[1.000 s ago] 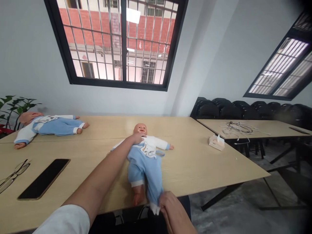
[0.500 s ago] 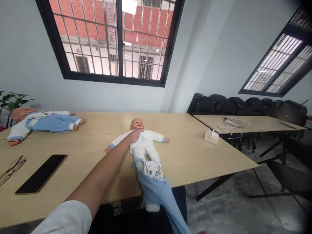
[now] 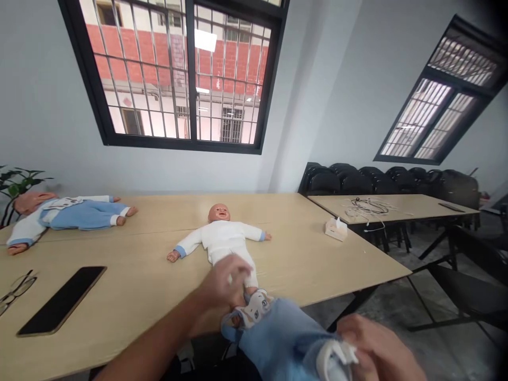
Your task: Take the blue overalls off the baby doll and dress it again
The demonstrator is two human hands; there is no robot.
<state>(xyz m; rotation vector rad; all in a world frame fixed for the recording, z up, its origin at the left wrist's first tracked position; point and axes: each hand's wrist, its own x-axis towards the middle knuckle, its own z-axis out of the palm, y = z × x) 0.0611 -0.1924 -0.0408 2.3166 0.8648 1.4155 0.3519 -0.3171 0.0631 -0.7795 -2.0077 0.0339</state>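
Observation:
A baby doll (image 3: 222,235) in a white top and white leggings lies on its back on the table, arms spread. Around its feet sit light blue trousers (image 3: 278,330) with an animal-face patch (image 3: 256,306) at the waist; the rest hangs over the table's front edge towards me. My left hand (image 3: 226,279), somewhat blurred, is over the doll's lower legs, its fingers loosely bent and apart with nothing seen in them. My right hand (image 3: 377,349) is closed on the trousers by a white leg cuff (image 3: 333,360).
A second doll (image 3: 83,211) in blue and white lies at the left back of the table (image 3: 151,286). A phone (image 3: 63,299) and glasses (image 3: 18,291) lie at the left. A tissue box (image 3: 336,228) stands right of the doll. A chair (image 3: 468,286) stands at the right.
My left hand has moved from the doll's chest down to its lower legs. The trousers have slid from the thighs to the feet. My right hand has come further into view with the cuff.

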